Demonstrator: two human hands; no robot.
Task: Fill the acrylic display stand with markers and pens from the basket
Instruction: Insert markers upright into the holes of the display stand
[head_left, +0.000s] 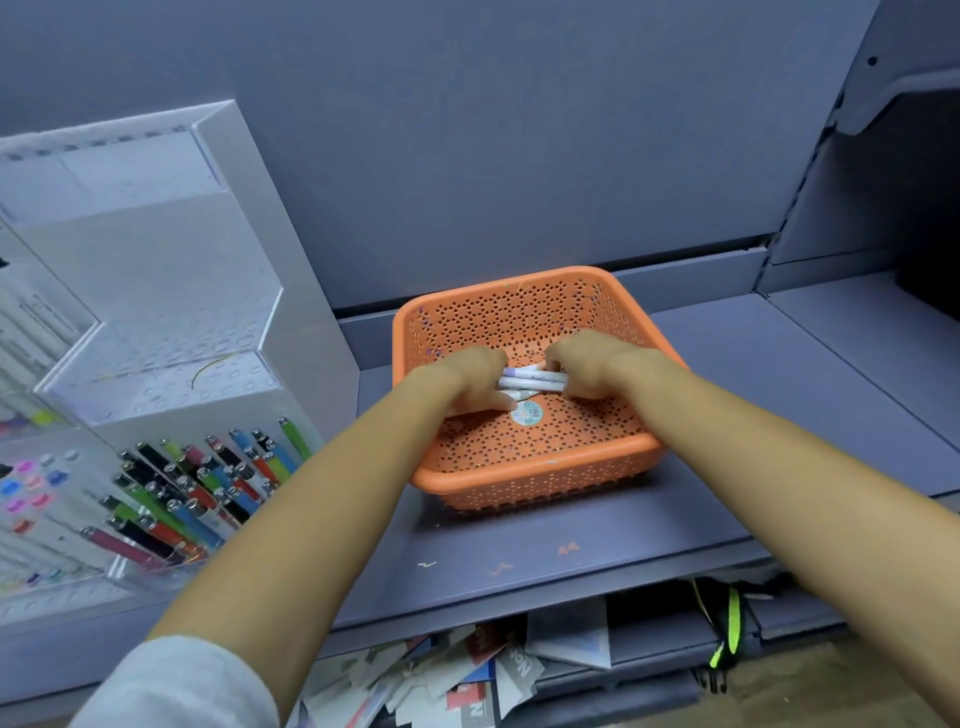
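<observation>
Head view: your left hand (475, 376) and right hand (582, 364) are both inside the orange basket (530, 475), over its middle. Between them is a small bundle of white markers (532, 383) lying roughly level, just above the basket floor. Your left fingers (491, 399) are curled round the bundle's left end and your right fingers (560, 359) round its right end, so both hands are gripping it. One marker shows a purple band near your left hand. I cannot tell the exact marker count. A round sticker (527, 414) sits on the basket floor just in front of the bundle. No other pens show on the rest of the basket floor. The basket stands on a grey-blue shelf (571, 540), set back toward the rear panel. The acrylic display stand (156, 312) is left of the basket, close beside it. Its upper tiers look clear, and its lower tier holds a slanted row of coloured pens (208, 483). Further left of those are blurred caps, too soft to read. Below the basket's shelf lies a heap of loose papers (467, 670), with a neon-green strap (732, 623) to the lower right. A grey sleeve (176, 686) covers your left upper arm.
</observation>
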